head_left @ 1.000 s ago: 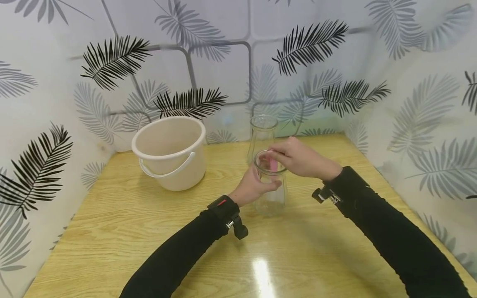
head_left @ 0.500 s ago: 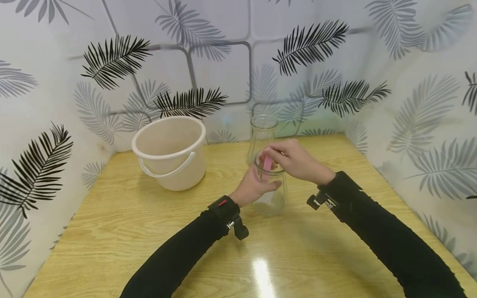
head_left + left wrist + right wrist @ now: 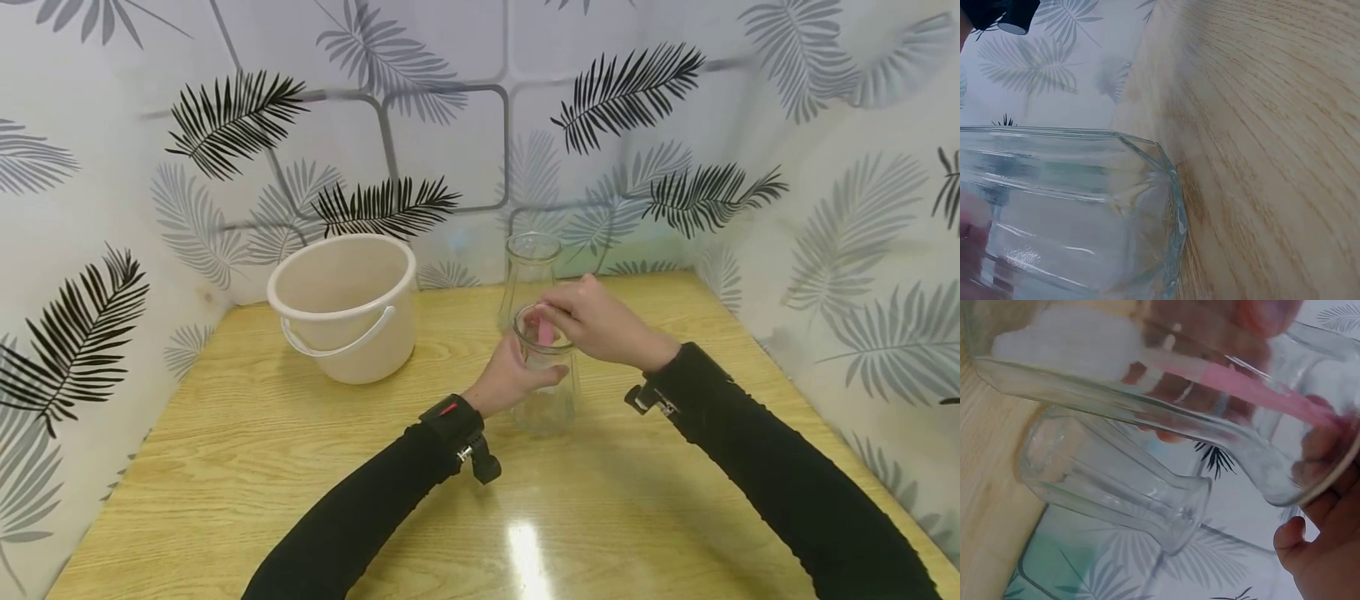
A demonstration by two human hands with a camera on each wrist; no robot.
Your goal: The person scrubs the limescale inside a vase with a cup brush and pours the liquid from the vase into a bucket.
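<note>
My left hand (image 3: 513, 375) holds a clear glass vase (image 3: 543, 412) round its upper body, and the vase stands on the table. My right hand (image 3: 603, 325) is at the vase's mouth, its fingers gripping the pink handle (image 3: 546, 330) of a bottle brush. Through the glass in the right wrist view, the brush's white head (image 3: 1075, 344) shows down near the vase's bottom. The left wrist view looks along the faceted lower glass, with part of a left finger (image 3: 972, 219) at its edge.
Just behind stands a second glass vase (image 3: 527, 279) of like shape. A cream bucket (image 3: 375, 342) with its handle hanging down stands at the back left of the wooden table (image 3: 300, 450). Leaf-patterned walls (image 3: 465, 158) close off the back and sides.
My right hand shifted left with the brush handle, which showed more and leaned; it has since moved back slightly right, the handle lower in the mouth. My left hand keeps the vase in place.
</note>
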